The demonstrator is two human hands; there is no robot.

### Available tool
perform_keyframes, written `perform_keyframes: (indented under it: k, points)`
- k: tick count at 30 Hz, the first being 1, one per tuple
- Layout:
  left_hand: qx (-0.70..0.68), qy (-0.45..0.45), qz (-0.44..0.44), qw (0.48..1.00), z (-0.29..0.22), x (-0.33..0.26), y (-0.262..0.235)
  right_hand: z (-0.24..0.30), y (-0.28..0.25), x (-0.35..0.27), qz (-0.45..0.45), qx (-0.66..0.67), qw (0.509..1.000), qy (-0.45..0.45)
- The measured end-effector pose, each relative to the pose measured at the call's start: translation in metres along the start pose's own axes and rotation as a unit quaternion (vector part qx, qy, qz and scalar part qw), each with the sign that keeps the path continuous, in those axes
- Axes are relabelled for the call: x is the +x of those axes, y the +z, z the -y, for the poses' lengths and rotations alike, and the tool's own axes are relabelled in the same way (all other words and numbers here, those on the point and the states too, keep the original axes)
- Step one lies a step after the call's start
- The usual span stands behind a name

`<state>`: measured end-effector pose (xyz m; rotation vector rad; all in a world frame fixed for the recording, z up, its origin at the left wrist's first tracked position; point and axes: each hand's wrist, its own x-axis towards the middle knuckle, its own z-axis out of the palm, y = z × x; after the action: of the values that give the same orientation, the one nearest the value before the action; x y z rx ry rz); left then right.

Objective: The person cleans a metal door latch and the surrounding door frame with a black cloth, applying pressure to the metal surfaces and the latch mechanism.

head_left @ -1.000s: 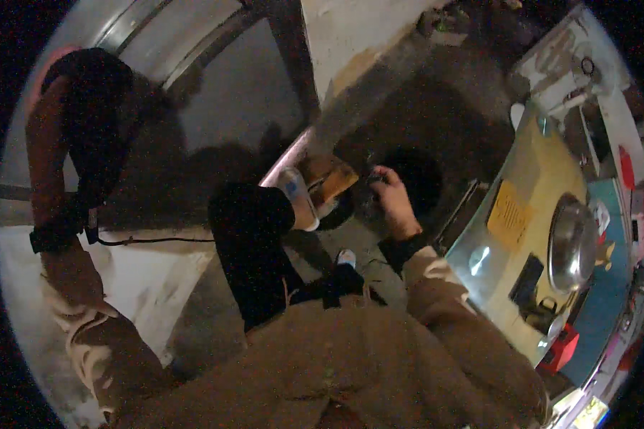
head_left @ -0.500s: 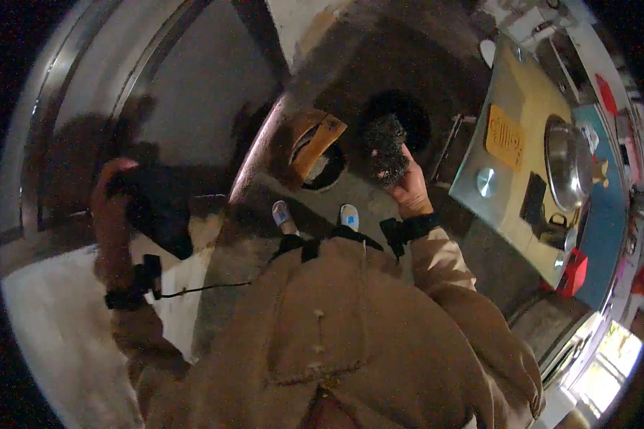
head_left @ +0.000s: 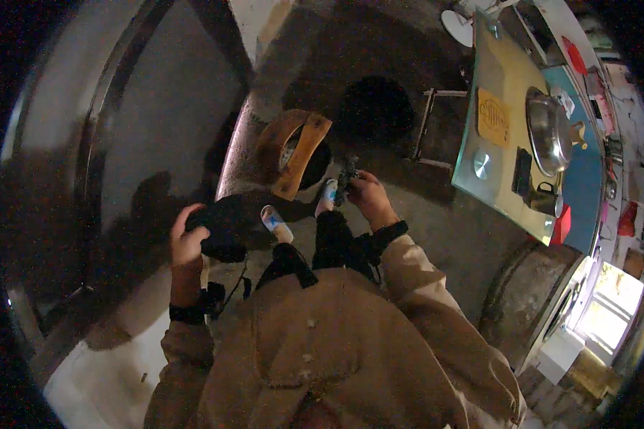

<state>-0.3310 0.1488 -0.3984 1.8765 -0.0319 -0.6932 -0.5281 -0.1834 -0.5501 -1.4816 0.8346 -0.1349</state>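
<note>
A dark, wiry scouring pad [head_left: 345,180] is held in the fingers of my right hand [head_left: 371,198], above my shoe. My left hand [head_left: 187,236] is closed on the edge of a black object [head_left: 225,223]; its outline melts into the shadow and its kind cannot be made out. Both hands are apart, in front of my body, with the two things not touching. Beyond them on the floor stands a round brown container [head_left: 273,141] with a wooden plank [head_left: 304,154] lying across its top.
A glass-topped table [head_left: 472,168] on the right bears an orange patterned board [head_left: 493,118], a steel basin [head_left: 549,132] and a black-handled item [head_left: 545,191]. Left of me is a dark panel [head_left: 157,107]. A black round shape [head_left: 377,107] and a low frame [head_left: 444,125] lie ahead.
My left hand has come inward to the right with the black object. My right hand has drawn lower and left with the scouring pad, now seen more edge-on. The view has shifted, and my feet have moved.
</note>
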Motion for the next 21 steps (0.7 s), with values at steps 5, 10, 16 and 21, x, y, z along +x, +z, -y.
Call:
perform_keyframes:
  k: [5,10,16,21]
  points:
    - [0.037,0.023,0.046,0.998,-0.025,0.015,0.038,0.017,-0.034,0.066,-0.067,0.201,0.97,0.119]
    - [0.035,-0.042,0.06,0.997,-0.037,0.034,0.08,-0.072,-0.101,0.16,-0.055,-0.133,0.989,-0.028]
    - [0.03,-0.047,0.039,0.998,-0.026,0.053,0.102,-0.078,-0.019,0.155,-0.042,0.01,0.986,0.158]
    - [0.038,-0.121,0.077,0.989,-0.015,0.095,0.102,-0.132,0.054,0.158,0.006,-0.139,0.963,0.232]
